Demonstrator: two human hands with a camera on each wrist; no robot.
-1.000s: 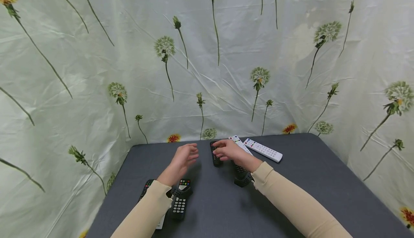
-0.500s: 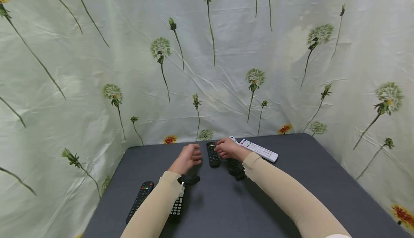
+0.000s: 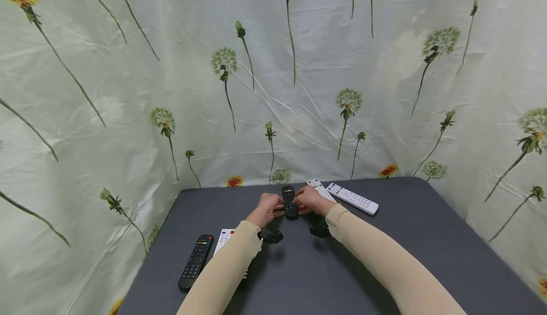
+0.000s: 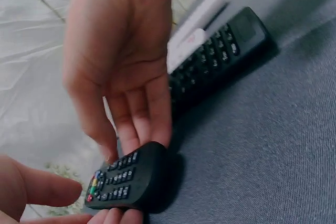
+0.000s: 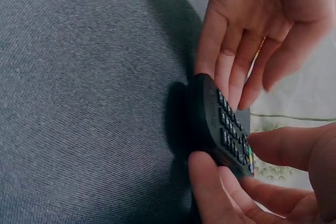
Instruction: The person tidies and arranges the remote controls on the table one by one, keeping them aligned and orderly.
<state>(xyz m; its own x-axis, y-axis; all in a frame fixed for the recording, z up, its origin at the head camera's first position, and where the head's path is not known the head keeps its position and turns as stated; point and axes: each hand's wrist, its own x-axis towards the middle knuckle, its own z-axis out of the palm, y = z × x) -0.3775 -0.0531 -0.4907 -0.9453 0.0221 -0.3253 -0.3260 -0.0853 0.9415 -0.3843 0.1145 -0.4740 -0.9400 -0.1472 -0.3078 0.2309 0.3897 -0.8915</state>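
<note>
The left hand (image 3: pixel 269 206) has reached one black remote (image 3: pixel 289 201); rightward, we count two white remotes (image 3: pixel 353 199). Straight left fingers (image 5: pixel 211 45) touch the black remote, right hand (image 3: pixel 312 200) pinching.

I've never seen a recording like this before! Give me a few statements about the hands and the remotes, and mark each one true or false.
1. The left hand and the right hand touch the same black remote. True.
2. That remote's coloured buttons are at the end nearest the person. False: they are at the far end.
3. Two white remotes lie to the right of it. True.
4. Both hands wear gloves. False: both are bare.
5. Another white remote, on the left, is partly hidden by the left sleeve. True.
6. The backdrop is plain. False: it is printed with flowers.
</note>
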